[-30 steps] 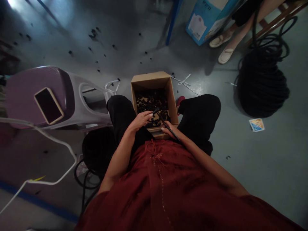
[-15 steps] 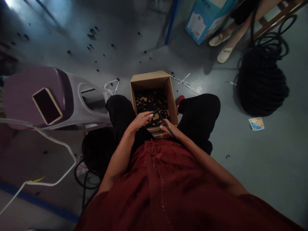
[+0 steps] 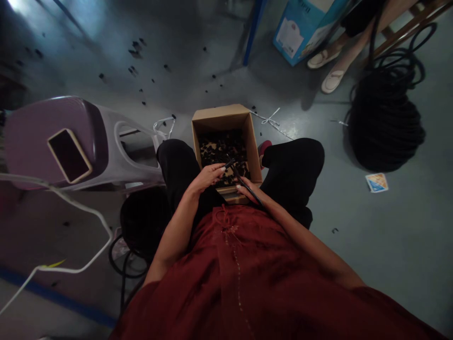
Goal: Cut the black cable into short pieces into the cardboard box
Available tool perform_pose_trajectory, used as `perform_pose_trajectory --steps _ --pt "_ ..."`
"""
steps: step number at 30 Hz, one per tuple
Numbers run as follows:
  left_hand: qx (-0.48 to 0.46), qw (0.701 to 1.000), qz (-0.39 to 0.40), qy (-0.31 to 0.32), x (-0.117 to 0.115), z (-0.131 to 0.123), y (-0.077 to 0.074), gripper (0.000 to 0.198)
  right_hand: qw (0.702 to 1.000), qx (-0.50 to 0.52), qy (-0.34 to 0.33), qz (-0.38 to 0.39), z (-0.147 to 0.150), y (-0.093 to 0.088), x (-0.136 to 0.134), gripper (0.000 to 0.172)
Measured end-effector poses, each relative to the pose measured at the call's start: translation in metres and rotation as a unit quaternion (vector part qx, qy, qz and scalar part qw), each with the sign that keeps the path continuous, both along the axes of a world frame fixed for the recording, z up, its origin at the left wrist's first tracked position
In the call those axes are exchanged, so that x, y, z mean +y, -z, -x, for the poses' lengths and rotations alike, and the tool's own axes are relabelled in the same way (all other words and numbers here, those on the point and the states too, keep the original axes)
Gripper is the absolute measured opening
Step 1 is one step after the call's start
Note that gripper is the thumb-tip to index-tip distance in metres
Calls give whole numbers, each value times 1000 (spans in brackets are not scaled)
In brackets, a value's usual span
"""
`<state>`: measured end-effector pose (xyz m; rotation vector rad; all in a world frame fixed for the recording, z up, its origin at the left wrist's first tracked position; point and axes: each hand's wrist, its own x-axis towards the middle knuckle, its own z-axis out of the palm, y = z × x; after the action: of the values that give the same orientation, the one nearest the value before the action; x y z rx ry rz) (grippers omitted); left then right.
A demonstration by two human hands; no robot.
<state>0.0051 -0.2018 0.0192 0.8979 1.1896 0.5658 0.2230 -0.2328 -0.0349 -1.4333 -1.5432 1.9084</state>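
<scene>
Both my hands meet over an open cardboard box (image 3: 254,151) between my knees. My left hand (image 3: 208,176) is closed, its thumb and fingers pinching a short thin black piece (image 3: 230,164). My right hand (image 3: 250,189) is closed round a slim black cord-like length (image 3: 244,182), which runs from the left fingertips back toward my right wrist. The ends of the two black things touch or cross; the exact join is too small to make out. Many small black bits (image 3: 215,143) cover the box's bottom.
A purple-topped stool (image 3: 28,137) with a phone (image 3: 70,156) stands at left. A black cord bundle (image 3: 385,123) lies at right, near another person's shoes (image 3: 331,81) and a blue carton (image 3: 293,35). Black bits (image 3: 134,52) dot the floor. A white cable (image 3: 101,219) crosses the left side.
The black length in my right hand has gone from nearly straight to slightly bent near the wrist. Both hands stay almost in place.
</scene>
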Motion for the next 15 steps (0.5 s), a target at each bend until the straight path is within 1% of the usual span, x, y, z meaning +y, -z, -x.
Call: perform_pose_trajectory --steps 10,15 --pt "5 1000 19 -9 0 -2 -3 42 1000 12 0 26 2 -11 3 51" --pt "12 1000 14 3 0 -2 -5 44 1000 -6 -12 6 3 -13 4 49"
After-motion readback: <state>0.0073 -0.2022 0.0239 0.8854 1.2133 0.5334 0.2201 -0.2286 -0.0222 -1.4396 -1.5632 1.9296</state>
